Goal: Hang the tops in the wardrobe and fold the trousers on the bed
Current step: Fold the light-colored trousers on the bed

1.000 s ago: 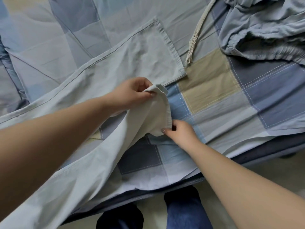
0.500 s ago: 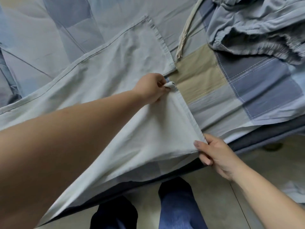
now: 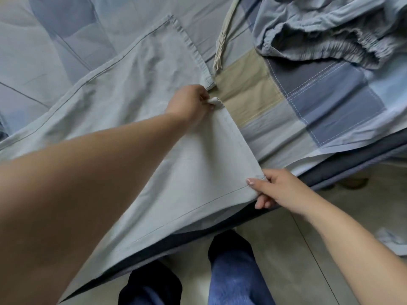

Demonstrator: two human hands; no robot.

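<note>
since 1s ago we're stretching the leg (image 3: 193, 164) hem flat, mid frame; left hand (image 3: 189, 102) & right hand (image 3: 275, 190) each pinching a corner—fold prep.

No readable text, labels or nos. anywhere. Trousers (image 3: 176, 150) & patchwork bed cover (image 3: 330, 102) carry no brand or sign.

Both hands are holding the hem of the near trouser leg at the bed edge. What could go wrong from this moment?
1. The near trouser leg overhangs the bed edge; if the right hand loses its pinch on the hem corner, that corner may drop toward the floor.
2. The left hand bunches its corner of the hem, so a crease could be folded in.
3. The far trouser leg is wrinkled, so the two legs may not line up cleanly.
</note>
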